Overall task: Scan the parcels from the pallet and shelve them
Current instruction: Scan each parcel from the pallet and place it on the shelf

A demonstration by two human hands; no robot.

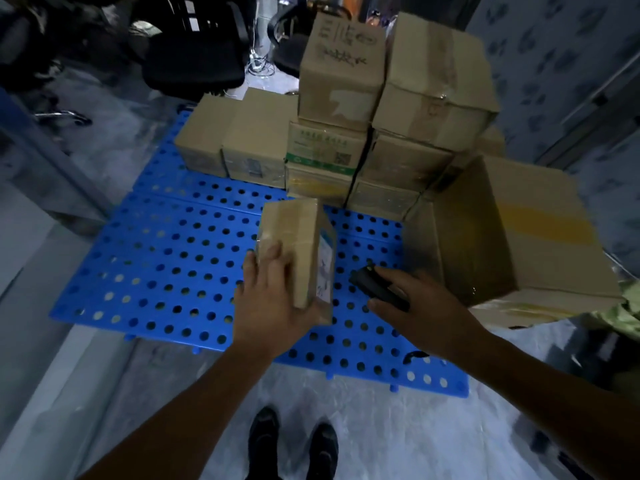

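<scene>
Two hands of mine are out over the blue perforated pallet (pixel 156 258), which spreads to the left of them and beneath them. My left hand (pixel 273 299) grasps the near end of a taped brown parcel (pixel 294 244), fingers curled over its top. The parcel is tilted above the pallet, a white label on the face turned to my right hand (pixel 429 306). Just right of the parcel, that hand is wrapped round a black scanner (pixel 377 287), its head towards the label. Beyond both hands rises a stack of cartons (pixel 346 109), and right of my right hand stands a big carton (pixel 512 244)
</scene>
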